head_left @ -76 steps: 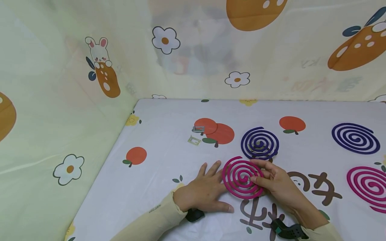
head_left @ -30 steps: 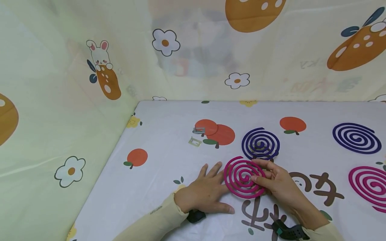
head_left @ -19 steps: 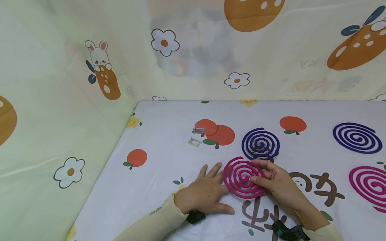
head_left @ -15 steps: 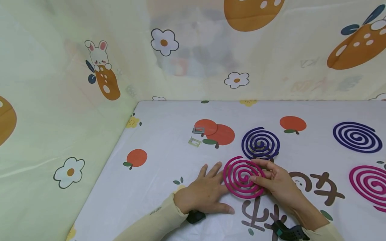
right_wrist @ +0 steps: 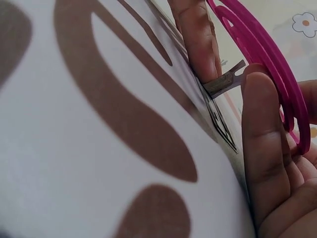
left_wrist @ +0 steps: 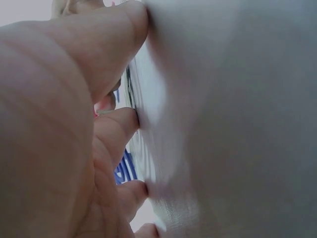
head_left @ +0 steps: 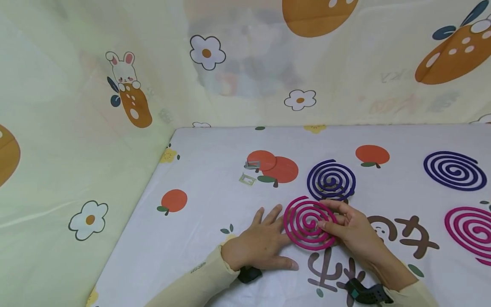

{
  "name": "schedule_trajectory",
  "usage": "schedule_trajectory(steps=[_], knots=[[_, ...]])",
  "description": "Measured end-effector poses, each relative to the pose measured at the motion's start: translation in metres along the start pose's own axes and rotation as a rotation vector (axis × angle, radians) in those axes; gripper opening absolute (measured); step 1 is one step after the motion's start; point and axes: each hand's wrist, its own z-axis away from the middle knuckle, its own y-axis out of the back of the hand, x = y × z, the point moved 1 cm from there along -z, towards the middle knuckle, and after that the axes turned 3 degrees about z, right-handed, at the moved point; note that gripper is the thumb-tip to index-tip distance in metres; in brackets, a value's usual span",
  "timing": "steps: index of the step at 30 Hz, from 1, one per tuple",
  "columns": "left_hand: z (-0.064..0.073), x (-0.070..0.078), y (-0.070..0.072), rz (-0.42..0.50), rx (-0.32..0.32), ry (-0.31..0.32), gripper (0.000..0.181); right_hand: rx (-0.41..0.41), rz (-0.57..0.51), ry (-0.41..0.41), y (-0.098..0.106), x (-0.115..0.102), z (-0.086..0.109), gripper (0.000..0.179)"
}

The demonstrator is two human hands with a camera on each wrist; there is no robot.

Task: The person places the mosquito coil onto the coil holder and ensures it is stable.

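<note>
In the head view my right hand [head_left: 356, 234] pinches a pink mosquito coil [head_left: 312, 224] between thumb and fingers. The coil is tilted above the table. My left hand [head_left: 258, 247] lies palm down to its left with fingers spread; the coil covers part of one finger. The right wrist view shows a small metal coil stand [right_wrist: 220, 84] below the coil [right_wrist: 272, 59], its raised tab close to my right thumb. A fingertip [right_wrist: 203, 59] presses on that stand; it seems to be my left hand's. Whether tab and coil touch, I cannot tell.
Behind the held coil sits a dark blue coil [head_left: 333, 181], apparently over another stand. Farther right lie a second blue coil [head_left: 455, 171] and another pink coil [head_left: 479, 230]. Two small metal stands [head_left: 247, 179] lie at the back on the printed tablecloth [head_left: 215, 170].
The head view has shifted slightly. Both hands keep nearly the same pose, and the pink coil stays in my right hand at about the same place.
</note>
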Motion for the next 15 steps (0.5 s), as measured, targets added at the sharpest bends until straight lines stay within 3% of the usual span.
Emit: schedule_trajectory(steps=[15], knots=[[0.0004,0.0004,0.0009,0.0,-0.003,-0.006,0.084,-0.009,0.004,-0.009,-0.0004,-0.0006,0.0001,0.063]])
